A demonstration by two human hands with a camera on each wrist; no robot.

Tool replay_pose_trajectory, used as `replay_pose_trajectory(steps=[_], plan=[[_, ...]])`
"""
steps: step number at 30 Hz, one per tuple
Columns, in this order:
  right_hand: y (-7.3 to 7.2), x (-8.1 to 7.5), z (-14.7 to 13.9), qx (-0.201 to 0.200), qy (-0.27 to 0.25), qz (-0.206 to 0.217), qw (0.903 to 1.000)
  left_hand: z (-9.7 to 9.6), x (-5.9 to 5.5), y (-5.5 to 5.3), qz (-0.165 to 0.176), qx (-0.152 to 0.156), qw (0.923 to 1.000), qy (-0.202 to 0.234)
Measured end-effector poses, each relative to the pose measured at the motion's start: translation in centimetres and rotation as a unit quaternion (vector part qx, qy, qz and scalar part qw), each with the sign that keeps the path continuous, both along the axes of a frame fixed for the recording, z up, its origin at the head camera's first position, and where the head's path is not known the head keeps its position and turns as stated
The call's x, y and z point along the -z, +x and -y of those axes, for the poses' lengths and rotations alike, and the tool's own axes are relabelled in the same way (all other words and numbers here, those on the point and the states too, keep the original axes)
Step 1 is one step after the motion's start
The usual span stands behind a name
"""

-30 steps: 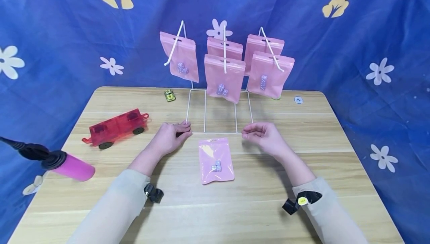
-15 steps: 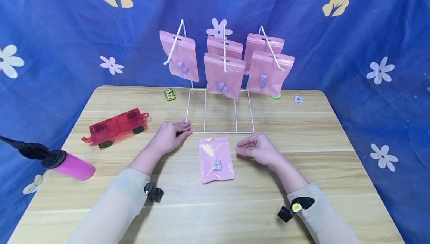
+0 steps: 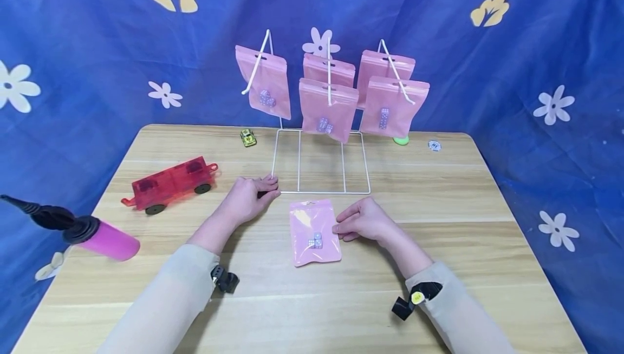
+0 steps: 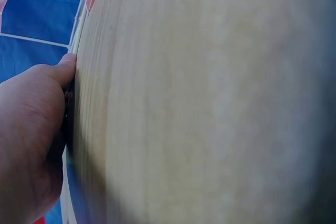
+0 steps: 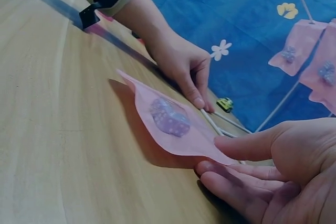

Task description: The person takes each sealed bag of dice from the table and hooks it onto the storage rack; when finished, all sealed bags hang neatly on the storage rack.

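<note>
A white wire display rack (image 3: 322,192) stands at the back of the table, with several pink zip bags (image 3: 317,107) hanging from its three hooks. My left hand (image 3: 246,200) pinches the front left corner of its base. In front of the rack a pink zip bag (image 3: 304,218) lies flat, with a few pale dice (image 3: 317,241) showing through it. My right hand (image 3: 368,218) is at this bag's right edge. In the right wrist view the thumb (image 5: 244,148) is at the bag's edge, with the other fingers lower beside it and a gap between.
To the left are a red see-through toy wagon (image 3: 170,183) and a pink hand pump (image 3: 109,240) with a black nozzle. Behind sit a small yellow toy car (image 3: 247,137), a green disc (image 3: 401,141) and a round chip (image 3: 434,145). A blue flowered cloth hangs around the table.
My right hand has let go of the rack's front right corner and moved toward me and left to the lying bag's edge. My left hand stays on the rack.
</note>
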State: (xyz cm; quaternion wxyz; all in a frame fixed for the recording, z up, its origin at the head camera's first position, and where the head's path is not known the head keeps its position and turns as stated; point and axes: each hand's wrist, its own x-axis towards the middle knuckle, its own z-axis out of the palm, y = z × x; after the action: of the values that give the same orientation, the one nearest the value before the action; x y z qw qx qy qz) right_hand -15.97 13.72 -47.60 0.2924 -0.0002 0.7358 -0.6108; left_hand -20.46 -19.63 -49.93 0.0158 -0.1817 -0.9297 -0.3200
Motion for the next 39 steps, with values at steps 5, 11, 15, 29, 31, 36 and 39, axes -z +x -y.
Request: replay_pose_trajectory(steps=[5, 11, 15, 29, 31, 36, 39], plan=[[0.1, 0.2, 0.6, 0.004, 0.006, -0.002, 1.0, -0.1, 0.1, -0.1, -0.005, 0.002, 1.0, 0.0], [0.2, 0.1, 0.6, -0.005, -0.004, -0.015, 0.9999, -0.2, 0.1, -0.1, -0.003, 0.003, 1.0, 0.0], [0.2, 0.0, 0.4, -0.021, -0.023, -0.027, 0.9991, -0.1, 0.0, -0.1, -0.003, 0.005, 1.0, 0.003], [0.4, -2.5, 0.1, -0.046, -0.01, -0.104, 0.9935, 0.1, 0.1, -0.1, -0.015, 0.007, 0.9998, 0.007], [0.3, -3.1, 0.0, -0.046, 0.004, -0.132, 0.9902, 0.1, 0.1, -0.1, -0.016, 0.006, 0.9998, 0.005], [0.1, -4.5, -0.2, -0.03, 0.014, -0.179, 0.9834, 0.0, 0.1, 0.0, -0.017, 0.002, 0.9998, 0.003], [-0.1, -5.3, -0.3, -0.017, 0.002, -0.199, 0.9799, -0.1, 0.1, 0.1, -0.019, 0.005, 0.9997, 0.01]])
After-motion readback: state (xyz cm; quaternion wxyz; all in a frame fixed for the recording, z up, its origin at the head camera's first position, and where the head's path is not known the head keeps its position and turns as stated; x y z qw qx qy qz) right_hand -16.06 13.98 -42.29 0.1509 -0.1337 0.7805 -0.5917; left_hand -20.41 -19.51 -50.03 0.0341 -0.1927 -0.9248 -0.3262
